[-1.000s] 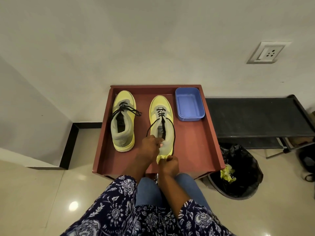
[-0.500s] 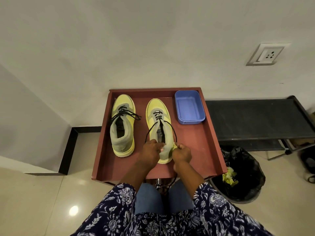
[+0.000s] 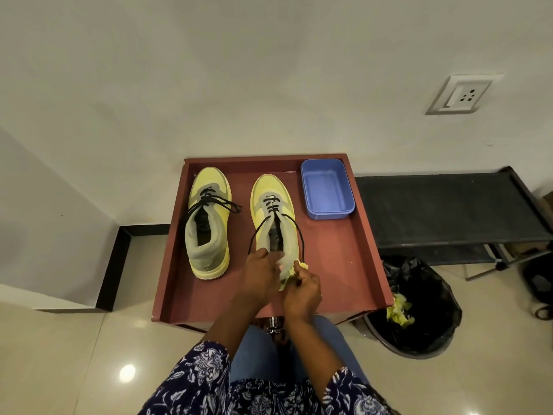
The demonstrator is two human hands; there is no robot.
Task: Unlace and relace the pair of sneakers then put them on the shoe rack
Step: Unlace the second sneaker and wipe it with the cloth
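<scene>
**Both hands at the heel of the right sneaker**

While the pair of yellow sneakers is sitting toe-to-wall on the red tray [image 3: 344, 265], the person is working at the near end of the right sneaker [image 3: 273, 211]. The left hand [image 3: 260, 275] is resting over the grey heel collar with its fingers curled, and the left lace end is running down into it; whether the fingers are actually pinching that lace cannot be told. The right hand [image 3: 302, 290] is curling tightly around the yellow heel of the same shoe, thumb on top, with the right lace end dropping to just beside the thumb. The black lace [image 3: 273, 205] is sitting threaded only through the eyelets nearest the toe, and both ends are hanging loose along the sides of the shoe.

The left sneaker [image 3: 209, 223] is lying apart from the hands, its lace crossing over the tongue and trailing off to the right side. A blue tub [image 3: 327, 190] is standing in the far right corner of the tray, just beside the right sneaker's toe.

Right of the tray, a black rack [image 3: 443, 211] is standing against the wall. A bin [image 3: 419, 310] lined with black plastic is sitting on the floor below it, holding yellow scraps. A socket [image 3: 462, 95] is showing on the wall above.
</scene>
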